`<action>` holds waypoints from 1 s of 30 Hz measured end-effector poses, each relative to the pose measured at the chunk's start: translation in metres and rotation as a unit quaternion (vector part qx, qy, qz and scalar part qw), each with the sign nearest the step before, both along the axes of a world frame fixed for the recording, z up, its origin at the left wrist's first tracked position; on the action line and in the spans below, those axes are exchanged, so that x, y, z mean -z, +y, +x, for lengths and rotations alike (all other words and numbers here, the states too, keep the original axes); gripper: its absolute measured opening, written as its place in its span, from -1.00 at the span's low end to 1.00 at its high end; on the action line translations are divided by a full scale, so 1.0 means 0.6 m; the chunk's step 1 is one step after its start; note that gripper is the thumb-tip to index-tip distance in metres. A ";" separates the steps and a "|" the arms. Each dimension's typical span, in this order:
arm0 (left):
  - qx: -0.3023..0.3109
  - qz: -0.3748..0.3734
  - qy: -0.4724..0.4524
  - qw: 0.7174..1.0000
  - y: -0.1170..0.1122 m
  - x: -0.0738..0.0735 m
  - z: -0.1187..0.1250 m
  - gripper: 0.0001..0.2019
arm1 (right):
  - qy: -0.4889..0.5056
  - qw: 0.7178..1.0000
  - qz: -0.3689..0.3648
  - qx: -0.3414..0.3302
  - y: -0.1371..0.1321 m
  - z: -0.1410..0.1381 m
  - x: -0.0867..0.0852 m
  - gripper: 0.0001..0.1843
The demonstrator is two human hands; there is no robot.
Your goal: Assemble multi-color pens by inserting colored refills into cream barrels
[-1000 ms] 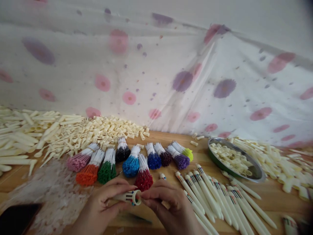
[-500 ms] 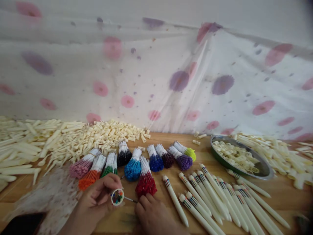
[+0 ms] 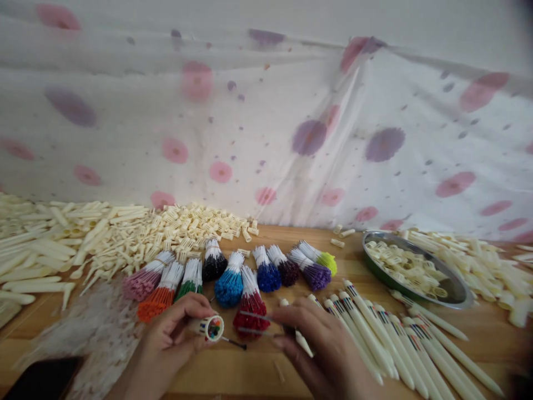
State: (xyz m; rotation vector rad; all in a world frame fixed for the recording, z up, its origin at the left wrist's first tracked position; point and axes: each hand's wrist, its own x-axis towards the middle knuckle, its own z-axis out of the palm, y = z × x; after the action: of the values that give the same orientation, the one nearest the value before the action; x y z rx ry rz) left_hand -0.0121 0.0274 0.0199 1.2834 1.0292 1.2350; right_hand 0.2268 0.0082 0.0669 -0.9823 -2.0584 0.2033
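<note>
Between the fingertips of my left hand (image 3: 170,339) is a short cream pen barrel (image 3: 203,326), its round open end facing me. Coloured tips show inside it. A thin black-tipped rod (image 3: 234,343) juts out to its right; how it is held is hidden. My right hand (image 3: 320,344) pinches what look like metal tweezers (image 3: 255,332), their two prongs apart and pointing left. Those prongs lie in front of the red-tipped refill bundle (image 3: 250,297). Behind my left hand are orange (image 3: 157,300), green (image 3: 191,278) and light blue (image 3: 228,289) refill bundles.
Cream pen parts (image 3: 137,233) are heaped at the back left. Multicolour pens (image 3: 375,333) lie in a row at the right, before an oval metal dish (image 3: 456,297) of small parts. A dark phone-like object (image 3: 45,378) lies at the lower left.
My right hand has lifted and moved right, bringing the tweezers into sight. My left hand has shifted slightly right with the barrel, whose open end has turned more towards me.
</note>
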 end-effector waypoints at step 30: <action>0.029 0.001 0.019 0.999 -0.009 -0.003 0.014 -0.84 | -0.008 0.996 0.078 -0.036 -0.006 -0.036 0.023 -0.87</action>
State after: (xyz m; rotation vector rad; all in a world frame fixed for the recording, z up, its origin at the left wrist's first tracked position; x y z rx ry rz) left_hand -0.0035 0.0219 0.0217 1.3335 1.0112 1.1719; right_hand 0.2050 0.0047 0.0528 -0.8164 -2.0911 0.0706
